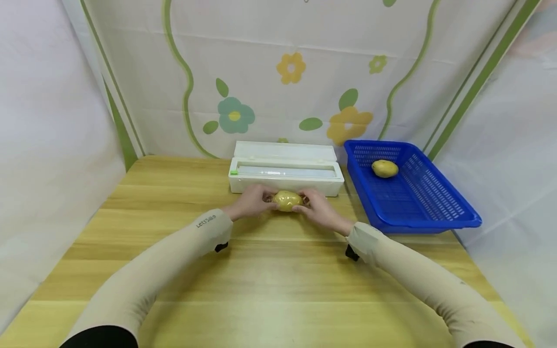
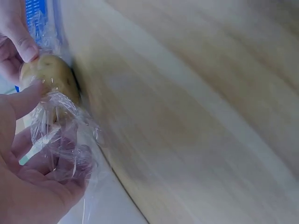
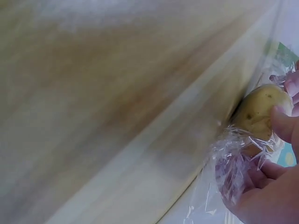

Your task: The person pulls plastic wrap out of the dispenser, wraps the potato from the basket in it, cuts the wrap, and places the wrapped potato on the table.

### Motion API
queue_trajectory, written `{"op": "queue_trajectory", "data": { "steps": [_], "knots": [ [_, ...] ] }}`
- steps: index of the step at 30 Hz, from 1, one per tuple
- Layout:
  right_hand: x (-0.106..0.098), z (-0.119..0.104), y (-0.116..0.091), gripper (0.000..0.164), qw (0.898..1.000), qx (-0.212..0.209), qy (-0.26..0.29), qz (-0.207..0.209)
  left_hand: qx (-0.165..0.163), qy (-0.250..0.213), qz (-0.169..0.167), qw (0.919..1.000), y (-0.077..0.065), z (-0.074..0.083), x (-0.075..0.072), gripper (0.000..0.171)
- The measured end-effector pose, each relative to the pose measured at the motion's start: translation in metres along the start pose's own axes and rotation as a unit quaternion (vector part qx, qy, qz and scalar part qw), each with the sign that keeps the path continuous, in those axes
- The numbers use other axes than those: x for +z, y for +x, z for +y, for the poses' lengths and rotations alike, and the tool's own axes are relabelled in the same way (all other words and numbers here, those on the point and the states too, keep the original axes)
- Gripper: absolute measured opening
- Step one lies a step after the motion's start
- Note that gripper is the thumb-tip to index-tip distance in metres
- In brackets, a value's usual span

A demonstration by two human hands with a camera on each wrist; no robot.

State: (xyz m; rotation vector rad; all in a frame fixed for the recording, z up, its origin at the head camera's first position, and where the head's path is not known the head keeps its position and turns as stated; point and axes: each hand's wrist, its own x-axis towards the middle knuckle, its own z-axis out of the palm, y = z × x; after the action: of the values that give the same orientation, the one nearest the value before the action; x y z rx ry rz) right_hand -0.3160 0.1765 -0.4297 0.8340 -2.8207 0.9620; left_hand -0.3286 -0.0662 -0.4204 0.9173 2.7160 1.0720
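Between both hands is a potato (image 1: pixel 287 200) covered in clear plastic wrap, in front of the white wrap box. My left hand (image 1: pixel 256 199) grips its left end, the thumb on the potato and the fingers curled in bunched plastic wrap (image 2: pixel 65 135). At the opposite end my right hand (image 1: pixel 318 208) pinches it in the same way, with loose crumpled film (image 3: pixel 233 163) gathered over the fingers. The right wrist view shows the right thumb (image 3: pixel 284 123) pressed against the potato's skin. Film sticks out past both ends of the potato.
Behind the hands stands the white plastic wrap box (image 1: pixel 287 184), its lid (image 1: pixel 285 151) raised and a roll of film (image 1: pixel 285 171) inside. On the right, a blue basket (image 1: pixel 374 212) holds another potato (image 1: pixel 385 168). A wooden table (image 1: pixel 270 280) lies beneath, with a flowered curtain (image 1: pixel 261 58) behind.
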Motion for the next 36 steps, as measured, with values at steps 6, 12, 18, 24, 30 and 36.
{"op": "queue_trajectory", "data": {
  "steps": [6, 12, 18, 24, 30, 36],
  "knots": [
    [0.0, -0.005, 0.003, 0.039, 1.0, 0.021, -0.007, -0.004, -0.005, 0.018, -0.016, 0.9997, 0.001, 0.0, -0.004, 0.048],
    [-0.003, -0.007, 0.004, 0.047, 0.999, 0.039, -0.018, -0.006, 0.005, 0.044, -0.019, 0.9988, -0.001, 0.004, -0.009, 0.05],
    [-0.011, -0.011, 0.0, 0.073, 0.999, 0.044, -0.014, 0.007, -0.004, 0.048, -0.007, 0.9988, -0.011, 0.01, -0.019, 0.048],
    [-0.029, -0.039, 0.012, 0.06, 0.998, 0.035, 0.048, 0.034, -0.01, 0.014, 0.101, 0.9948, -0.035, -0.003, -0.057, 0.034],
    [-0.022, -0.07, 0.045, 0.035, 0.997, -0.031, 0.073, 0.017, -0.041, -0.05, 0.146, 0.9871, -0.051, -0.026, -0.083, 0.037],
    [-0.006, -0.087, 0.078, 0.02, 0.997, -0.03, 0.071, 0.016, -0.078, -0.055, 0.149, 0.9843, -0.045, -0.043, -0.084, 0.053]
  ]
}}
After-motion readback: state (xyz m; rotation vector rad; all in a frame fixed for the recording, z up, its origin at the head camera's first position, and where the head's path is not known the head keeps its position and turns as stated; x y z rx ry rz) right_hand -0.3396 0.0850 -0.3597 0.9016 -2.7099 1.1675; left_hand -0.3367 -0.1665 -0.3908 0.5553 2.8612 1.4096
